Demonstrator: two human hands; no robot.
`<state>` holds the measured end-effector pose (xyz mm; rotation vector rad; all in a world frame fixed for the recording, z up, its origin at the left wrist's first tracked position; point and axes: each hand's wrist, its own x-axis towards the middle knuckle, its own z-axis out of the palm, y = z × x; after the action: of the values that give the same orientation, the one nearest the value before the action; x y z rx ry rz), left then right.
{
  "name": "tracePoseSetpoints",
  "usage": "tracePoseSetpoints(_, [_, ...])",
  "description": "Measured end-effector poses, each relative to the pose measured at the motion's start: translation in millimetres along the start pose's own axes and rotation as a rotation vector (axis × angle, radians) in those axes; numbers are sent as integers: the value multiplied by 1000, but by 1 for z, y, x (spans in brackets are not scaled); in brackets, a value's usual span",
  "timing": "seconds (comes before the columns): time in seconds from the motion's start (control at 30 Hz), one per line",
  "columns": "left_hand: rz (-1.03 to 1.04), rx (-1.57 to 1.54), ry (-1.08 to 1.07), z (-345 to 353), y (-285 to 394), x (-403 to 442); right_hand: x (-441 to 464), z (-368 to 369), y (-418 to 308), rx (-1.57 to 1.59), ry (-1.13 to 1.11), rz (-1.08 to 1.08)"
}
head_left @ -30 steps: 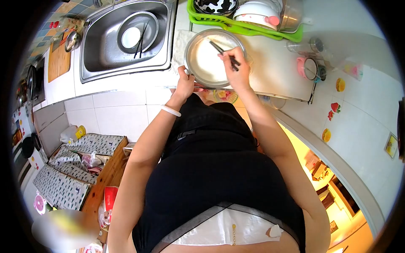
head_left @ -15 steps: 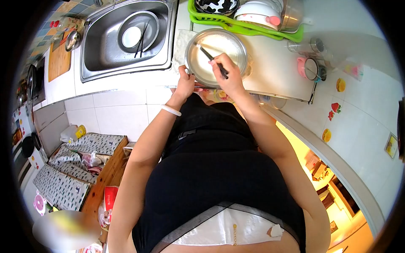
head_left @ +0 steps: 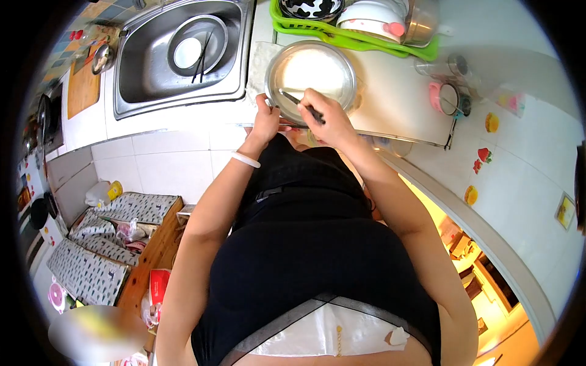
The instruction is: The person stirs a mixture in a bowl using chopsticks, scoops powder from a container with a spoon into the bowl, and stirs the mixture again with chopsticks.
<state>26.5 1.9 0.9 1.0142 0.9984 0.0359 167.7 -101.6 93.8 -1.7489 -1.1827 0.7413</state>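
Wall (head_left: pixel 525 140): pale tiles on the right, with small food pictures on them, strawberries among these.
Counter (head_left: pixel 397 113): white, reaching across the top of the view.
Sink (head_left: pixel 140 85): steel, let into the counter.
Basket (head_left: pixel 366 47): green, at the back of the counter, with a black-and-white dish (head_left: pixel 312 8), white crockery (head_left: pixel 366 24) and a steel pot (head_left: pixel 421 24) in it.
Bowl (head_left: pixel 348 94): steel, upright on the counter near its front edge, right of the sink; white contents (head_left: pixel 308 70) inside.
Basin (head_left: pixel 194 27): metal, in the sink, holding a white cup (head_left: pixel 187 53); a dark pair (head_left: pixel 203 57) of sticks lies across it.
Board (head_left: pixel 83 88): wooden, left of the sink.
Pack (head_left: pixel 160 283): red, low on the left; its pale print is too small to read.
Right hand (head_left: pixel 329 119): fingers closed round dark chopsticks (head_left: pixel 315 114), over the bowl's near side.
Left hand (head_left: pixel 265 122): at the bowl's near-left rim, seemingly clamped on it.
Mug (head_left: pixel 436 96): pink, toward the counter's right end.
Jug label (head_left: pixel 115 190): yellow, its lettering too small to read.
Chopsticks: slanted, pale tips over the bowl.
Bracelet (head_left: pixel 245 160): white, on the left wrist.
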Motion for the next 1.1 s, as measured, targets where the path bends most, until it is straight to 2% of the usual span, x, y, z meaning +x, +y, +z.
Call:
tracePoseSetpoints(0.03, [-14,32,4,0,2,-2,3,-3,-2,35,-15,39])
tracePoseSetpoints(0.17, [2,12,-13,-2,-2,-1,25,2,3,46,189,3])
tracePoseSetpoints(0.27, [16,-26,-5,0,0,0,16,-3,-4,18,-6,7])
tracePoseSetpoints(0.3, [15,-27,-4,0,-1,1,12,-4,-6,-23,-43,-78])
tracePoseSetpoints(0.4, [13,-21,2,-1,-3,1,17,-13,-8,11,-132,-2])
tracePoseSetpoints(0.43, [13,-17,2,-1,-2,2,21,-11,-2,73,-59,-71])
tracePoseSetpoints(0.53, [13,-6,-1,-1,0,-1,29,-10,-6,27,76,-21])
tracePoseSetpoints(0.67, [-21,47,-18,0,4,-1,17,-7,-9,-23,-55,-80])
tracePoseSetpoints(0.8, [-24,57,-18,-1,5,-2,27,-9,-11,-45,-64,-2])
tracePoseSetpoints(0.87, [-25,58,-19,-1,6,-3,36,-11,6,-1,44,-52])
tracePoseSetpoints(0.97, [-23,47,-27,-1,5,-3,47,-24,26,0,194,116])
tracePoseSetpoints(1.1, [-16,34,-26,-2,5,-5,41,-13,12,-49,176,49])
